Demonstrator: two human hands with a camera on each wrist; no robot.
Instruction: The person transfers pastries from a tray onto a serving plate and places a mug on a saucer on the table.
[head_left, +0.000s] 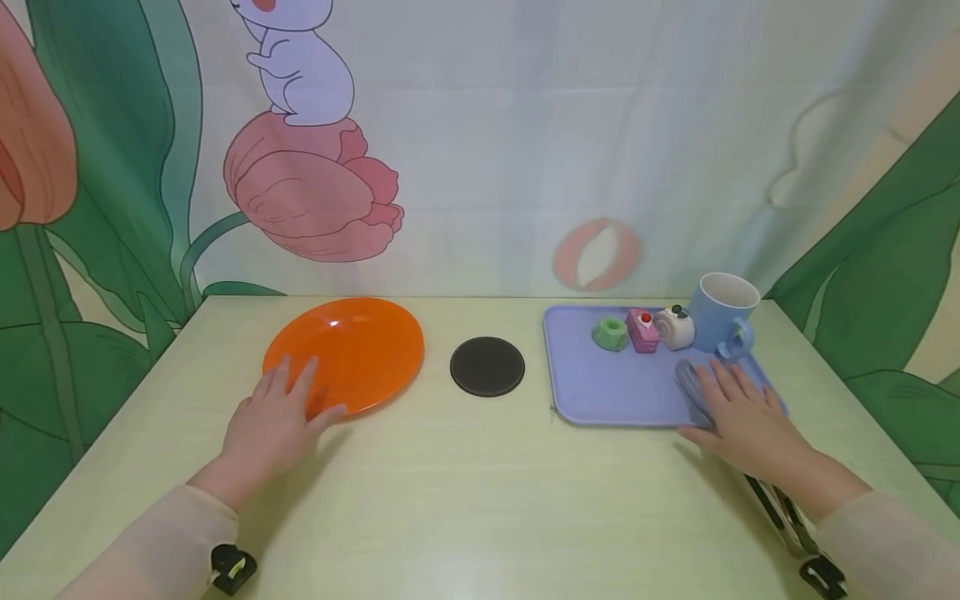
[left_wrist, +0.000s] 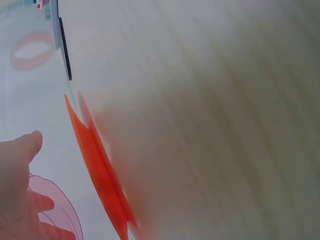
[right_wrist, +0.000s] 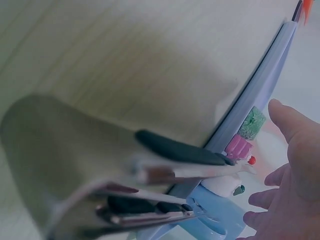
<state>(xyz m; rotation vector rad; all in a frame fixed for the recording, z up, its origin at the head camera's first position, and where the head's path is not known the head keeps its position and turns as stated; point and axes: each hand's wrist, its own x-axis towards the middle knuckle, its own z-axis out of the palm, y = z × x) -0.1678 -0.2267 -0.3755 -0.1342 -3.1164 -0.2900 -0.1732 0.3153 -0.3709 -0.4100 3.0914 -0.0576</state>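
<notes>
My left hand is spread over the near-left rim of an orange plate; the left wrist view shows its fingers apart from the plate. My right hand is above a pair of tongs, fingers extended and holding nothing. The tongs' grey tip lies over the blue tray, and their handles run back beneath my forearm. On the tray stand a green ring-shaped cake, a pink cake slice with a red berry, a white cake roll and a light blue mug.
Between plate and tray lies a round black coaster. The pale wooden table ends at the back against a curtain printed with flowers and a white animal.
</notes>
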